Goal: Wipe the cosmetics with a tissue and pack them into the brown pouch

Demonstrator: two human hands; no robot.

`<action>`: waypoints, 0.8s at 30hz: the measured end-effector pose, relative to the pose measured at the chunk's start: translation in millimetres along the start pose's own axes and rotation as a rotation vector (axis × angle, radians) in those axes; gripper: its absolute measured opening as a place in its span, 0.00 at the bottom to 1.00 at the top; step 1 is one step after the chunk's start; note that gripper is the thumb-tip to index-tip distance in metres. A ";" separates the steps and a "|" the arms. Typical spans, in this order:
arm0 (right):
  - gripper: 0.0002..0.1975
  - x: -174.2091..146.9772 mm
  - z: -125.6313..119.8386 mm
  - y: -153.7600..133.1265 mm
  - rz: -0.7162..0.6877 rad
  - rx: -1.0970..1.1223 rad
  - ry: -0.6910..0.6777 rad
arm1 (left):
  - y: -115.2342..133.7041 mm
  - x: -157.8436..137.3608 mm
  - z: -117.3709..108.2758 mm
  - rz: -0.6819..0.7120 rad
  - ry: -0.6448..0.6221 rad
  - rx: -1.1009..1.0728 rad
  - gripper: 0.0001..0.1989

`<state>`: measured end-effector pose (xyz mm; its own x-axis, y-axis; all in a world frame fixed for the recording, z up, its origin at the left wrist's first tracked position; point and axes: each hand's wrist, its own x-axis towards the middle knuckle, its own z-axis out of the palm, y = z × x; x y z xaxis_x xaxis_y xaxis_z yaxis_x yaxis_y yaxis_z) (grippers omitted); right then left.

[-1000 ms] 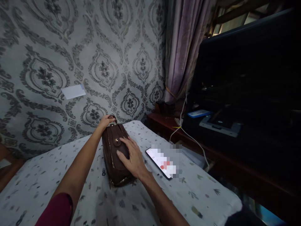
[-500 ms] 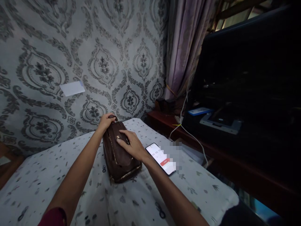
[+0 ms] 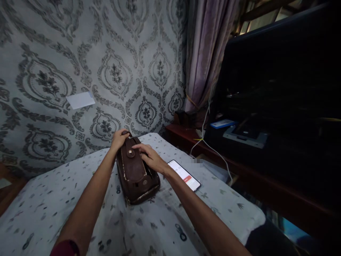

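A dark brown leather bag (image 3: 134, 167) with gold-coloured zips lies on the patterned white bedsheet. At its far end my left hand (image 3: 118, 139) is closed around the carrying loop. My right hand (image 3: 151, 158) rests over the bag's right side, its index finger stretched toward a tab with a round metal snap (image 3: 130, 152). The thumb is bent below that finger, and the hand appears to hold nothing. A dark gap shows along the right edge of the front panel, near a small round disc (image 3: 145, 182). Right of the bag lies a lit phone (image 3: 188, 179), partly hidden by my right forearm.
A patterned wall (image 3: 114, 71) rises behind the bed (image 3: 66, 185), with a white card (image 3: 80, 100) on it. To the right are a purple curtain (image 3: 199, 53), a reddish wooden ledge (image 3: 176, 131), a white cable (image 3: 217, 156) and a large dark screen-like panel (image 3: 266, 78).
My right hand has shifted off the middle of the front panel to the right, uncovering the snap tab. A dark gap and the round disc now show. My left hand stays at the loop.
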<state>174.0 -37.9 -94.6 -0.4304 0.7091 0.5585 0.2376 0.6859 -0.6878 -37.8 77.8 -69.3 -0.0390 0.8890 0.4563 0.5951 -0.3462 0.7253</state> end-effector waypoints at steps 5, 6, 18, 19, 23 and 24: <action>0.21 -7.5 2.7 -3.2 -0.031 -0.050 0.070 | -1.4 -0.3 0.1 0.000 0.003 0.022 0.07; 0.22 -8.8 3.9 -2.5 -0.037 -0.046 0.075 | -1.3 -0.4 0.1 -0.001 0.005 0.027 0.07; 0.08 -21.5 25.3 8.5 0.052 0.035 0.416 | -2.1 0.0 0.8 -0.009 0.044 0.103 0.05; 0.08 -22.9 26.1 9.6 0.047 0.031 0.428 | -2.9 0.3 1.2 -0.013 0.047 0.109 0.05; 0.14 -29.9 20.3 15.6 -0.019 -0.008 0.307 | -5.8 1.5 3.6 -0.030 0.060 0.129 0.07; 0.18 -32.1 17.4 17.6 -0.043 -0.017 0.248 | -6.1 1.6 4.1 -0.033 0.063 0.134 0.07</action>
<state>176.9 -51.4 -132.7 -0.2144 0.6960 0.6853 0.2389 0.7177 -0.6541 -38.2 82.6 -75.1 -0.1080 0.8774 0.4674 0.6943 -0.2700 0.6671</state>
